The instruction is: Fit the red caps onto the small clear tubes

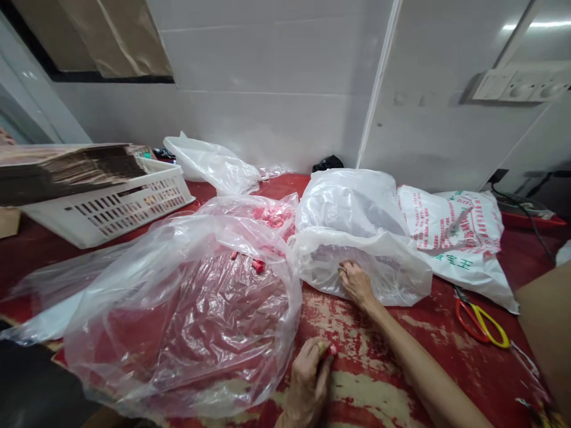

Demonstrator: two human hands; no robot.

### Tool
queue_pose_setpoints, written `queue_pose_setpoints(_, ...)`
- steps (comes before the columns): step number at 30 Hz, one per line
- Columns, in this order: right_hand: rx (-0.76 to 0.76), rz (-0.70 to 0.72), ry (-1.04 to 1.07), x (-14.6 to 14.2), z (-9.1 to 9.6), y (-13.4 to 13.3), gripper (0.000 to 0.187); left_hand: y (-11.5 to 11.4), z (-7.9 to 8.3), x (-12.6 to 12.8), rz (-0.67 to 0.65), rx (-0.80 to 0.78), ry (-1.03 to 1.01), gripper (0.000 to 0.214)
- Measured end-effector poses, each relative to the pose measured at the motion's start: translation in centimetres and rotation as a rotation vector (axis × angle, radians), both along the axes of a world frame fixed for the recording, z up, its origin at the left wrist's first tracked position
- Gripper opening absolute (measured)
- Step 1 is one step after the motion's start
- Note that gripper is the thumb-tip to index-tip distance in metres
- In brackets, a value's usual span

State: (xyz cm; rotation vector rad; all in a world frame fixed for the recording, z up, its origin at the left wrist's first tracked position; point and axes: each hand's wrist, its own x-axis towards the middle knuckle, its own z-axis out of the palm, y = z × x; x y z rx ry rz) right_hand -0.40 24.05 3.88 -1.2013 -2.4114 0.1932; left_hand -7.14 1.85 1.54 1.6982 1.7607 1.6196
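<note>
My left hand [307,380] is near the front of the worn red table, its fingers closed around a small red piece [331,350] whose exact kind I cannot make out. My right hand [355,280] reaches into the mouth of a white plastic bag [348,202], fingers pinched; what they hold, if anything, is hidden. To the left spreads a large clear plastic bag [223,315], its mouth wide. Small red pieces [257,266] lie inside it, and more show through the plastic farther back.
A white slotted basket [120,208] holding stacked brown sheets [89,166] stands at left. On the right are a printed white sack [459,232] and scissors [482,324] with red and yellow handles. A cardboard box [546,333] borders the right edge. Behind the table [357,339] rises a wall.
</note>
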Motion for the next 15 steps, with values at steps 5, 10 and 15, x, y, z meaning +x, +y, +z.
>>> queue_pose_setpoints(5, -0.034, -0.09, -0.087, -5.6, -0.1, 5.3, 0.022, 0.0, -1.1, -0.5, 0.024, 0.044, 0.041, 0.023)
queue_pose_setpoints(10, -0.1, -0.161, -0.148, -8.4, -0.7, 7.7, 0.029, -0.1, -2.7, -0.6, -0.016, 0.039, 0.081, 0.027)
queue_pose_setpoints(15, -0.133, -0.151, -0.134, -8.9, -0.7, 8.8, 0.031, 0.0, -2.3, -0.2, 0.06, 0.057, 0.079, 0.026)
